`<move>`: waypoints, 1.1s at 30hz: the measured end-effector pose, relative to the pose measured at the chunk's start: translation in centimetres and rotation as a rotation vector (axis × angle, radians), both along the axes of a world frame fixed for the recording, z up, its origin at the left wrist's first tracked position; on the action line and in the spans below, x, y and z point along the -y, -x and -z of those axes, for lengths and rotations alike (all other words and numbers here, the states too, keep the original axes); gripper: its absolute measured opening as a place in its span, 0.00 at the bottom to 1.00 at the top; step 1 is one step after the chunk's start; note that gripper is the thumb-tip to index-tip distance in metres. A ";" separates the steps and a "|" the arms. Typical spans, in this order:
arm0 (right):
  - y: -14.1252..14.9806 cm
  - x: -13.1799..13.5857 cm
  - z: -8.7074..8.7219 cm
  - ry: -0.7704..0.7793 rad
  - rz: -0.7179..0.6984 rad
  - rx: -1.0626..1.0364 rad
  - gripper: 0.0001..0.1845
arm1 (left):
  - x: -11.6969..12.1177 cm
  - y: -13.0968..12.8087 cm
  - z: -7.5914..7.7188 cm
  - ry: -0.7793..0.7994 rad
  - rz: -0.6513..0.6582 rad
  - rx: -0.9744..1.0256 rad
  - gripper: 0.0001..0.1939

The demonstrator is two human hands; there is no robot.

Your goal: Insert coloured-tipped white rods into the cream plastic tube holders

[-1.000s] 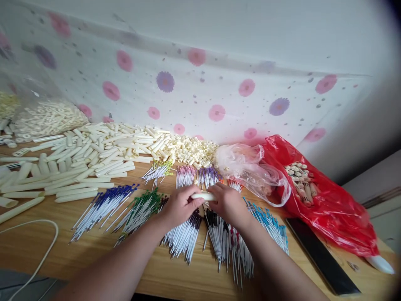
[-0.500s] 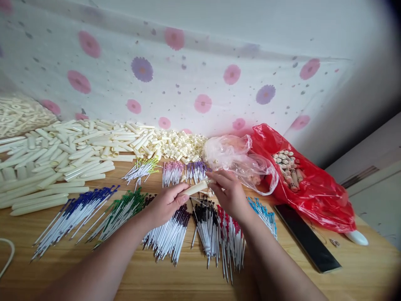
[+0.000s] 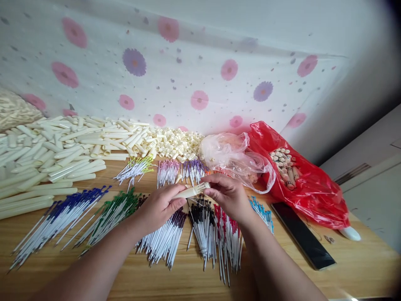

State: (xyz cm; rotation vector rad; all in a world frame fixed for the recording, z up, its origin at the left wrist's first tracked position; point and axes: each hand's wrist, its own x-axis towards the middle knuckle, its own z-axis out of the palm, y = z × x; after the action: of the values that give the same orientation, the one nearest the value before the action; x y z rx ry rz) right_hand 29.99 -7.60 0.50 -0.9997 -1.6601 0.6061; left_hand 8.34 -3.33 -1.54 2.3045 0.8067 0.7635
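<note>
Right hand [image 3: 227, 194] fingers, extended beside the cream pen barrel [image 3: 187, 192] half a second ago, are now drawn in on its slotted end. Floral sheet [image 3: 175, 79] hangs behind the wooden table [image 3: 125, 269]. Table carries heaped cream tubes [image 3: 69, 140] at left, a red plastic bag [image 3: 313, 205] at right and a translucent bag [image 3: 222, 148] beside it. Black-topped refills [image 3: 203, 228] and red-topped refills [image 3: 228, 238] lie side by side nearer the viewer. Left hand [image 3: 161, 205] pinches the barrel's left end; right thumb and fingers pinch the slotted end. Barrel slants between both hands, above the table.
</note>
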 end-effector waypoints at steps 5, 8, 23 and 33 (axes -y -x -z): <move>0.4 0.1 0.6 0.063 0.022 0.004 0.13 | 0.2 0.1 -0.2 -0.128 -0.046 -0.123 0.16; 0.5 0.2 0.8 0.099 0.051 0.034 0.14 | 0.3 0.3 -0.4 -0.175 -0.082 -0.173 0.16; 1.0 0.6 -0.2 0.066 -0.168 -0.157 0.24 | 1.7 -0.8 -0.3 -0.338 0.046 -0.323 0.20; 2.5 0.9 0.2 0.084 -0.178 -0.160 0.28 | 2.9 -1.8 0.4 -0.375 0.058 -0.401 0.21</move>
State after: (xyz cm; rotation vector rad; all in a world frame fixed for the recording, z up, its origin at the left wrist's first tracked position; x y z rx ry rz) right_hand 27.52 -8.46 0.30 -0.8454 -1.6013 0.8585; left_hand 10.10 -6.27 -1.97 2.8618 0.8140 0.4579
